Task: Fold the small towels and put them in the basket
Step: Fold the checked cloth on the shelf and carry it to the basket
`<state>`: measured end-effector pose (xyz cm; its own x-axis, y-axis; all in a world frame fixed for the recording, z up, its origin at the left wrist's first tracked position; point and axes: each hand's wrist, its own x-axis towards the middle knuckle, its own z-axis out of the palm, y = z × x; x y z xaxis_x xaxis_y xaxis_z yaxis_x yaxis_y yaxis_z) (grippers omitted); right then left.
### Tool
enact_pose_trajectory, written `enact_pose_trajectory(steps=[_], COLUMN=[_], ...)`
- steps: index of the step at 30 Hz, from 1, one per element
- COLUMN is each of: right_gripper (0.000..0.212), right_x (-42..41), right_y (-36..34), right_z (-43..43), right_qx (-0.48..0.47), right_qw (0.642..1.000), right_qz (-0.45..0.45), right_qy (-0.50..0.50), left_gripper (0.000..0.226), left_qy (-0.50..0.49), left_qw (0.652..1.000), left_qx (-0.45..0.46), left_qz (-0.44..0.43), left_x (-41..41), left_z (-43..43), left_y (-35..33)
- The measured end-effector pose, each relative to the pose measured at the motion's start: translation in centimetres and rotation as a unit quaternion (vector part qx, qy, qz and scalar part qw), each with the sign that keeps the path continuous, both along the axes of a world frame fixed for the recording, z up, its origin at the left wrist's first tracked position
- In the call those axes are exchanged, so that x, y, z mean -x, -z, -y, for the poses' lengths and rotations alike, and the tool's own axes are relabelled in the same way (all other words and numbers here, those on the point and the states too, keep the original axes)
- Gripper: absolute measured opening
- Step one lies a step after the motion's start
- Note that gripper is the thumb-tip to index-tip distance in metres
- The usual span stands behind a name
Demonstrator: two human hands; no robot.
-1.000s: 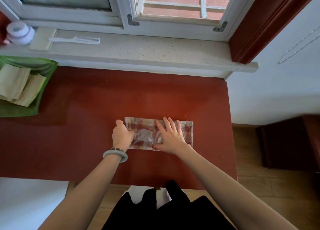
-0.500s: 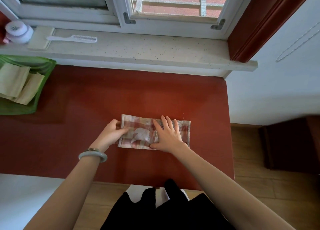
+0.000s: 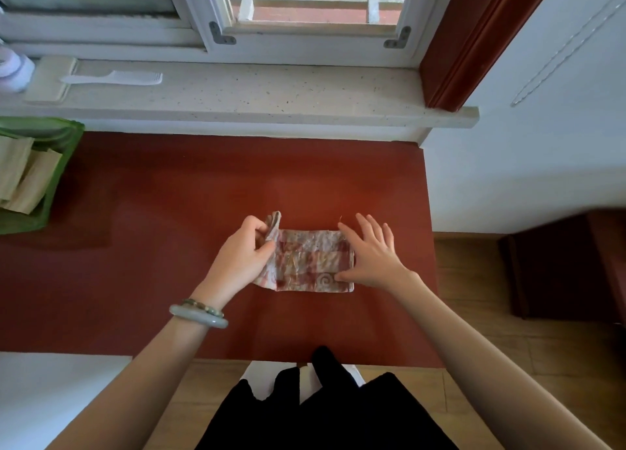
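Red table (image 3: 169, 246) under windowsill (image 3: 271, 93) bears towel (image 3: 311, 263), green basket (image 3: 57, 165).

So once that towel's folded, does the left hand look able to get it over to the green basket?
Probably yes. The left hand pinches the checked towel, and bare red table lies between it and the green basket at the left edge. Whether the arm stretches that far without leaning, I can't tell.

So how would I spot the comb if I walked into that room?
Find the pale stone sill under the window, behind the red table. Towards its left end lies the comb, white, teeth pointing right, handle resting on a flat cream pad. It is the only long, thin, toothed thing there; the round white jar beside it is squat.
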<state>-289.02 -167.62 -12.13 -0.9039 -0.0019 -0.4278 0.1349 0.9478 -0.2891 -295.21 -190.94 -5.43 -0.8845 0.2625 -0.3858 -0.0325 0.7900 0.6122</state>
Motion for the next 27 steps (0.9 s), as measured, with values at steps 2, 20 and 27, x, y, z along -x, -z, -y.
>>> enact_pose_trajectory(steps=[2,20,27], right_gripper=[0.108,0.109,0.099], right_x=[-1.0,-2.0,-2.5], right_y=[0.3,2.0,1.7], right_z=[-1.3,-2.1,-2.8], right_qx=[-0.004,0.003,0.052], right_qw=[1.0,1.0,0.998], right_qz=[0.007,0.024,0.009], right_qy=[0.008,0.015,0.04], left_gripper=[0.015,0.023,0.032], left_qy=[-0.001,-0.007,0.038], left_qw=[1.0,0.999,0.999], left_qx=[-0.01,0.014,-0.034], left_qz=[-0.003,-0.038,0.013], left_x=[-0.3,-5.1,-5.1], left_z=[-1.6,-11.7,-10.6], left_y=[0.3,6.3,7.0])
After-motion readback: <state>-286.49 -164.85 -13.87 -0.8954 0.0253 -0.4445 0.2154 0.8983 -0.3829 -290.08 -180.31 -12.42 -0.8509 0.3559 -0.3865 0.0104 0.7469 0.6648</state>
